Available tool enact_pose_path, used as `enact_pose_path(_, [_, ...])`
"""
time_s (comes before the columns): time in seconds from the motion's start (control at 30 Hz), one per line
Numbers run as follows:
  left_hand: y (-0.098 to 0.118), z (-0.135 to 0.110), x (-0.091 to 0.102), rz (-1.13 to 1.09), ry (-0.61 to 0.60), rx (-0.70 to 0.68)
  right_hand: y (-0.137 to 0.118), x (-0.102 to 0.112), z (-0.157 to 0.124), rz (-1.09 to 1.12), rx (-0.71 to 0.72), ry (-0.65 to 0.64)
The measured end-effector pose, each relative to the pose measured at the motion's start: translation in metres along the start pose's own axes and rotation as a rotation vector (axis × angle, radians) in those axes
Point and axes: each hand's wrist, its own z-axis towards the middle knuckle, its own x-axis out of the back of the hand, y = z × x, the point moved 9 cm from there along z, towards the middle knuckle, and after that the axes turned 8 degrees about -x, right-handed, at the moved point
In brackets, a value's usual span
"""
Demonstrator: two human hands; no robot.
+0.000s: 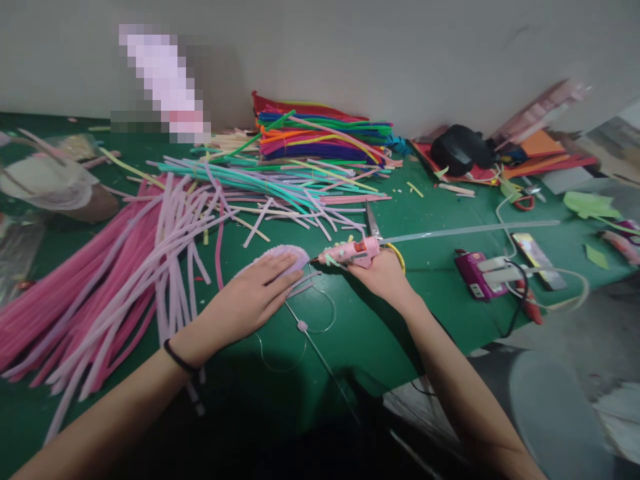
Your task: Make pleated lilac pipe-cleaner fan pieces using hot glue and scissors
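My left hand (257, 287) lies flat with its fingers stretched over a lavender fuzzy oval piece (295, 257) made of pipe cleaners, pressing it to the table. My right hand (383, 270) is wrapped round a pink hot glue gun (353, 252). The gun's dark nozzle points left and touches or nearly touches the piece's right edge. A long clear glue stick (470, 231) sticks out of the gun's back. Below the piece, a thin rod with a small lavender bead (302, 326) and looped clear thread lies on the table. Scissors (373, 220) lie partly hidden behind the gun.
Pink and lavender pipe cleaners (125, 280) spread over the left side. Multicoloured bundles (325, 137) lie against the wall. At right, a purple power strip (475, 275) holds plugs and cables, near a black rounded object (460, 150). The green table's (425, 320) front edge runs below my right forearm.
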Motion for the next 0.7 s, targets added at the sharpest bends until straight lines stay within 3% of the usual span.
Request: enact_pose_path(0.7, [0.0007, 0.0004, 0.0004, 0.015, -0.005, -0.004, -0.0012, -0.0008, -0.0005, -0.023, 0.006, -0.027])
